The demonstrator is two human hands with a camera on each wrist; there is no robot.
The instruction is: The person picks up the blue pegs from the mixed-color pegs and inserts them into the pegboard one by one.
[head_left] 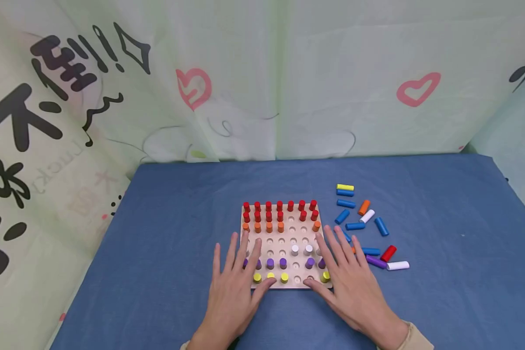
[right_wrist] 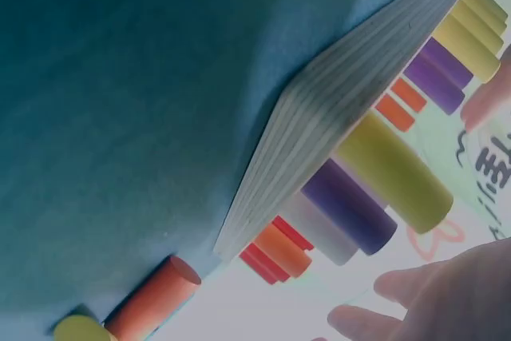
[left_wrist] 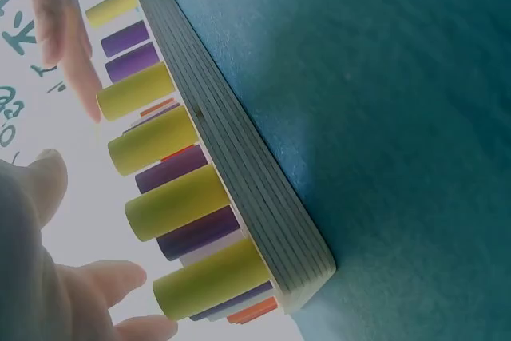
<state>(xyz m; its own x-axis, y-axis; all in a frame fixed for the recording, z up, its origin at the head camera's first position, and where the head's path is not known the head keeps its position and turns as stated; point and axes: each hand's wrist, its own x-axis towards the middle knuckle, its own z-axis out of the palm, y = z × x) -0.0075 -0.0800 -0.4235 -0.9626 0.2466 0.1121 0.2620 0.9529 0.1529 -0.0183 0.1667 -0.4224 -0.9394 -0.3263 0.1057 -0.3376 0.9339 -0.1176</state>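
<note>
A square wooden pegboard [head_left: 287, 247] lies on the blue cloth, with rows of red [head_left: 269, 206], orange [head_left: 269, 227], white [head_left: 295, 250], purple [head_left: 270, 263] and yellow pegs [head_left: 284, 278] standing in it; some holes are bare. My left hand [head_left: 234, 296] spreads over the board's near left corner, fingers straight. Over the near right corner spreads my right hand [head_left: 356, 291], its fingers straight as well. Neither hand holds a peg. In the left wrist view, my left fingers [left_wrist: 112, 277] are beside the yellow pegs [left_wrist: 176, 205]. The right wrist view shows my right fingers [right_wrist: 363, 321] below the pegs.
Right of the board, loose pegs lie scattered: several blue [head_left: 381, 226], a yellow [head_left: 345, 187], an orange [head_left: 364, 207], whites [head_left: 398, 265], a purple [head_left: 376, 262] and a red [head_left: 389, 253]. My right fingers hide some of them. A printed curtain [head_left: 245, 97] hangs behind the table [head_left: 179, 209].
</note>
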